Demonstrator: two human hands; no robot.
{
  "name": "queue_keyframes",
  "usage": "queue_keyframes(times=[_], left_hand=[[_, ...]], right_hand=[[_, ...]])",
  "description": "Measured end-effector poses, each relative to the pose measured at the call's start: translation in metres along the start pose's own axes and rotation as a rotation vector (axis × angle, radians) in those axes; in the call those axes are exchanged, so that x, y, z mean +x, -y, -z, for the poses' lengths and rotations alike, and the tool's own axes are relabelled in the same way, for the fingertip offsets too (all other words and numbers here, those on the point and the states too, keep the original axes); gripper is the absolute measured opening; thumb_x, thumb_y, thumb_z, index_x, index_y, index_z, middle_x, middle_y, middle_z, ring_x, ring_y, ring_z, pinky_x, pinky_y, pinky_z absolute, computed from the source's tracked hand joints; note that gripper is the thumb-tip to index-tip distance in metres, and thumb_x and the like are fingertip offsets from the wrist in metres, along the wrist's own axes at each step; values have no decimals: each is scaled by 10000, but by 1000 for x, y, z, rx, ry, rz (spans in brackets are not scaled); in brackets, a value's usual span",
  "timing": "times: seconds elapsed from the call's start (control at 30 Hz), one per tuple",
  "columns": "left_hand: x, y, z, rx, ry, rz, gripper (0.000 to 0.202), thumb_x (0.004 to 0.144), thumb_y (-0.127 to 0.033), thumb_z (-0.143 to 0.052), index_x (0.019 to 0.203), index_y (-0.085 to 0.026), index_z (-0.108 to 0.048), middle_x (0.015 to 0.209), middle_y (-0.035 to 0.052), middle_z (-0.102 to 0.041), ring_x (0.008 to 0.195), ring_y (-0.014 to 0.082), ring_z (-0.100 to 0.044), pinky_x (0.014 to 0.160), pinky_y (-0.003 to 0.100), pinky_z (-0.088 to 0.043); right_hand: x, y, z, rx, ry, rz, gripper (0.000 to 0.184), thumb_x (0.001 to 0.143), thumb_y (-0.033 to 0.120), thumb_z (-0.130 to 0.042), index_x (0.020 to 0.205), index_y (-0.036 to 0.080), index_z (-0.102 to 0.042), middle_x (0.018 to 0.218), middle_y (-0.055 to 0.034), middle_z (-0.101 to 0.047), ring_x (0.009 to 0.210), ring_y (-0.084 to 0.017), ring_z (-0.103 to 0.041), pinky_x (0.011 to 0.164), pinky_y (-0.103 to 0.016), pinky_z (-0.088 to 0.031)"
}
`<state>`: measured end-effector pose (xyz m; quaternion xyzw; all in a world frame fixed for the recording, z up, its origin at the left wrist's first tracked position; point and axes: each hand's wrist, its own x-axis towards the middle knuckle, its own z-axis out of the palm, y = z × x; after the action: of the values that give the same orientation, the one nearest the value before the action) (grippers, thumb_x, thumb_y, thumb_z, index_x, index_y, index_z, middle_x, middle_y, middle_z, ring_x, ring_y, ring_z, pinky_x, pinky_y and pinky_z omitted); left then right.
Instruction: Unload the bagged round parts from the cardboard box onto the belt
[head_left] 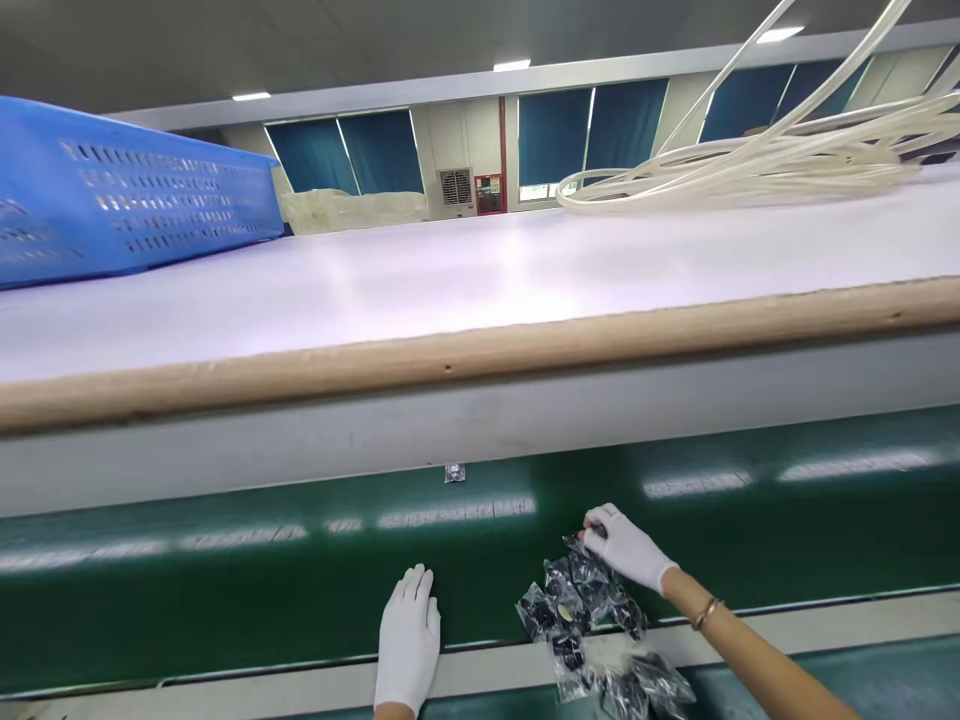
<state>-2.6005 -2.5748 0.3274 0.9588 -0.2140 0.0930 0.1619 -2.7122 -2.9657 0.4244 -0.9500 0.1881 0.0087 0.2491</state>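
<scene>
Several small clear plastic bags with dark parts inside lie in a loose heap, partly on the green belt and partly over its pale front rail. At the heap's far edge, my right hand, in a white glove with bare fingertips, is closed on a small bagged dark part. To the left of the heap, my left hand, also white-gloved, rests flat over the rail and belt edge with its fingers stretched out and nothing in it.
The green conveyor belt runs across in front of me. One small bag lies at its far edge. Above it is a white shelf with a wooden edge, holding a blue basket at left and coiled white tubing at right.
</scene>
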Motion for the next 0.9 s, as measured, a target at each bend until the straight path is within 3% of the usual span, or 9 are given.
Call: queue_keyframes(times=[0.07, 0.13, 0.17, 0.3, 0.4, 0.5, 0.67, 0.77, 0.9], left_hand=[[0, -3, 3, -8, 39, 27, 547, 1006, -364, -313, 1388, -147, -639, 1509, 127, -593, 1400, 319, -553, 1198, 548, -454], [0, -6, 6, -22, 72, 56, 555, 1008, -380, -311, 1416, -161, -616, 1530, 111, -574, 1423, 312, -532, 1214, 549, -437], [0, -7, 7, -29, 81, 66, 555, 1008, -385, -313, 1422, -169, -611, 1537, 105, -568, 1431, 309, -524, 1221, 548, -429], [-1, -8, 9, -54, 88, 87, 551, 1002, -391, -323, 1417, -183, -619, 1539, 96, -565, 1442, 304, -514, 1230, 538, -413], [0, -7, 8, -67, 98, 127, 545, 994, -409, -342, 1413, -208, -628, 1537, 87, -566, 1424, 312, -534, 1202, 546, -438], [1, -6, 7, -70, 98, 140, 540, 988, -415, -362, 1411, -215, -632, 1530, 88, -569, 1407, 321, -550, 1178, 551, -453], [0, -5, 5, -53, 103, 147, 536, 983, -420, -381, 1415, -219, -628, 1528, 99, -565, 1393, 342, -559, 1147, 578, -465], [-2, -5, 0, -53, 81, 148, 516, 980, -410, -406, 1410, -237, -632, 1521, 92, -577, 1380, 336, -574, 1136, 575, -487], [-1, -3, 2, -37, 25, 94, 499, 1003, -371, -370, 1389, -222, -648, 1495, 89, -609, 1370, 313, -587, 1140, 553, -512]], right_hand=[[-20, 9, -16, -169, -15, 179, 649, 833, 549, -620, 1391, 218, -650, 1496, -166, -544, 1367, -389, -493, 1152, -534, -378], [-31, 16, -28, -327, 45, 272, 824, 798, 608, -658, 1530, 253, -524, 1629, -160, -396, 1490, -458, -329, 1188, -648, -288], [-35, 19, -32, -377, 93, 269, 821, 815, 608, -646, 1548, 268, -499, 1653, -150, -354, 1504, -463, -306, 1186, -662, -286], [-42, 24, -30, -544, 166, 242, 699, 889, 532, -586, 1534, 271, -519, 1658, -154, -322, 1446, -491, -396, 1068, -651, -424], [-49, 16, -26, -604, 223, 308, 872, 799, 582, -679, 1584, 293, -431, 1670, -158, -261, 1387, -560, -432, 935, -670, -501], [-54, 2, -30, -627, 236, 345, 1009, 691, 551, -787, 1595, 343, -392, 1674, -137, -244, 1378, -601, -415, 907, -705, -518], [-47, -5, -45, -503, 237, 134, 750, 818, 369, -670, 1546, 324, -496, 1636, -139, -381, 1393, -455, -494, 969, -519, -581], [-38, -1, -51, -432, 203, 47, 702, 791, 287, -655, 1488, 296, -575, 1610, -156, -427, 1321, -378, -589, 1008, -437, -565], [-29, 0, -50, -201, 110, 36, 467, 739, 200, -627, 1190, 233, -742, 1405, -134, -583, 1239, -273, -633, 1035, -338, -523]])
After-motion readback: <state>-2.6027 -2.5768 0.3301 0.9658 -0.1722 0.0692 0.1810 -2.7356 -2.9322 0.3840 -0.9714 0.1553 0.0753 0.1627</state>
